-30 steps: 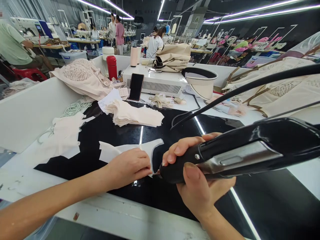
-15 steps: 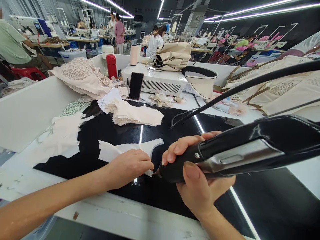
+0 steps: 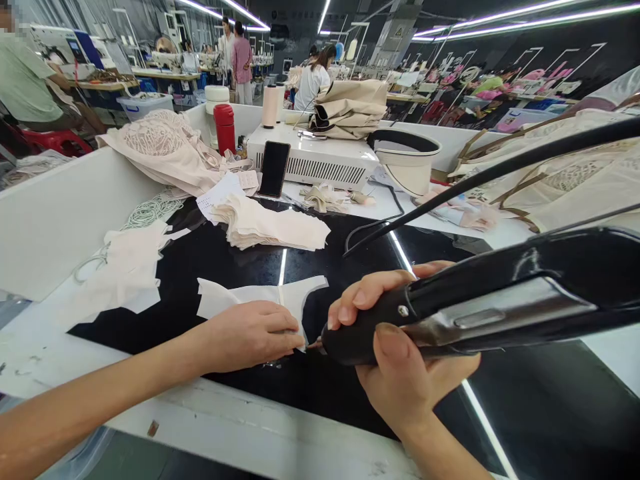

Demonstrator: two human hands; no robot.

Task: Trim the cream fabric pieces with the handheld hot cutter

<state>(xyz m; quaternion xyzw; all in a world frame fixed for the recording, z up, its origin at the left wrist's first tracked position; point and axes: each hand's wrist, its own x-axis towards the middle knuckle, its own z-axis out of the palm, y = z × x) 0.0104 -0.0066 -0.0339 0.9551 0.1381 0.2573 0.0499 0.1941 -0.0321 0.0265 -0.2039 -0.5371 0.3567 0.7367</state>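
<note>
My right hand (image 3: 400, 353) is wrapped around a black corded hand tool (image 3: 480, 300), its thumb by a silver lever. A thin copper-coloured tip (image 3: 316, 344) sticks out of the tool's left end, beside the near right corner of a pale fabric piece (image 3: 240, 295). That piece lies on a glossy black board (image 3: 240, 263). My left hand (image 3: 255, 333) rests low over the fabric, fingers together and gripping its corner right by the tip; the thumb is largely hidden.
Stacked fabric pieces (image 3: 273, 227) lie farther back, and more pieces (image 3: 125, 267) at the left beside green cord (image 3: 155, 210). Behind stand a phone (image 3: 274, 169), a red bottle (image 3: 225, 129) and a white vented box (image 3: 313, 160). The tool's black cable (image 3: 480, 177) arches at right. Other people work beyond.
My left hand has drawn slightly left and back, its fingers flatter, baring more of the fabric corner and the tip. My right hand and the tool have shifted slightly right.
</note>
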